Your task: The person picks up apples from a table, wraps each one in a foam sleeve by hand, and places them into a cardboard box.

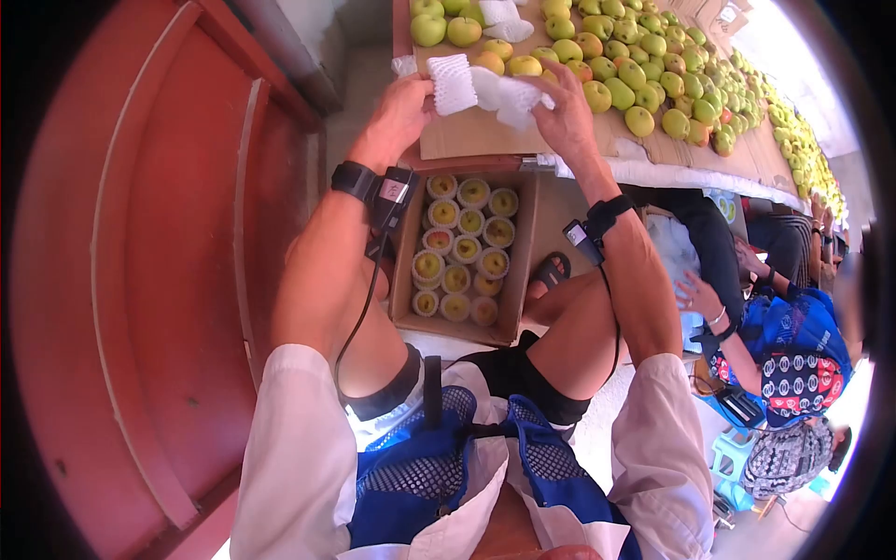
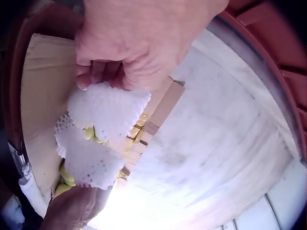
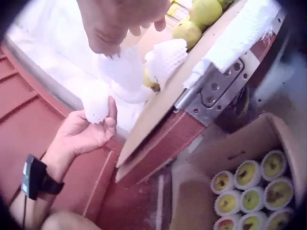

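Over the near edge of the table, my left hand pinches a white foam fruit net between thumb and fingers. The same net spreads flat below the fingers in the left wrist view. Opposite it, my right hand pinches another white foam net from its right side. Seen from the right wrist, the left hand holds its net from below. The right hand is above, with white netting hanging at its fingertips.
Loose green apples cover much of the cardboard-topped table. Below, between my legs, a cardboard box holds rows of netted apples. A red door stands at left. Another person sits at right.
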The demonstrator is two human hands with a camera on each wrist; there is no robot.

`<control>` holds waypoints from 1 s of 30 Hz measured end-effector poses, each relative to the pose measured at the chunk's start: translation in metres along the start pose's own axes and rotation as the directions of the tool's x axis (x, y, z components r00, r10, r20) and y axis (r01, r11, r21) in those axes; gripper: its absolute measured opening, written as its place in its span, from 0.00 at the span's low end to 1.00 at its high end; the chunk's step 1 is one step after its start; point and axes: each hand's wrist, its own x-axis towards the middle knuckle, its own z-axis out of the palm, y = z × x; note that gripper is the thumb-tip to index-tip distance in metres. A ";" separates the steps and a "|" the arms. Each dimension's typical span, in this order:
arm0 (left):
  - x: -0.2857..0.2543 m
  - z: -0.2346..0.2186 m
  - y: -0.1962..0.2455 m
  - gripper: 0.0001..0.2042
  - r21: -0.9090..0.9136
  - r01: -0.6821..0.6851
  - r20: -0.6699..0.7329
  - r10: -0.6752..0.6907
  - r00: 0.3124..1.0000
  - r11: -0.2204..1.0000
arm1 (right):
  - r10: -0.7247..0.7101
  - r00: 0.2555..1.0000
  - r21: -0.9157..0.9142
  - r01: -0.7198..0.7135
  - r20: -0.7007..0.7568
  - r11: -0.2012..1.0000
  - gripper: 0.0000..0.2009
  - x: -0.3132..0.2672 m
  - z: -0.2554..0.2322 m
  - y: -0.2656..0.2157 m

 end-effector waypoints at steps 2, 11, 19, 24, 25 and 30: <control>-0.004 0.003 0.007 0.17 -0.120 -0.005 0.057 0.012 0.998 0.993 | 0.080 0.995 0.223 -0.065 -0.062 0.973 0.20 0.005 0.001 0.000; -0.003 0.001 0.003 0.16 0.115 -0.039 -0.017 0.042 0.999 0.993 | 0.176 0.975 0.193 -0.148 -0.134 0.970 0.18 0.006 0.000 0.005; 0.012 -0.007 -0.013 0.16 0.471 -0.051 -0.095 0.108 0.990 0.880 | 0.452 0.890 0.689 -0.360 0.053 0.629 0.18 0.009 -0.002 0.004; 0.013 0.009 -0.014 0.18 0.832 -0.159 -0.008 0.297 0.955 0.532 | 0.443 0.896 0.673 -0.337 0.014 0.659 0.17 0.012 0.005 0.012; 0.015 0.009 -0.015 0.18 0.823 -0.180 0.004 0.311 0.950 0.539 | 0.436 0.900 0.651 -0.333 0.004 0.682 0.17 0.012 0.005 0.010; 0.009 0.018 -0.007 0.18 0.789 -0.206 -0.003 0.339 0.941 0.578 | 0.498 0.867 0.634 -0.398 0.023 0.664 0.16 0.016 -0.008 -0.008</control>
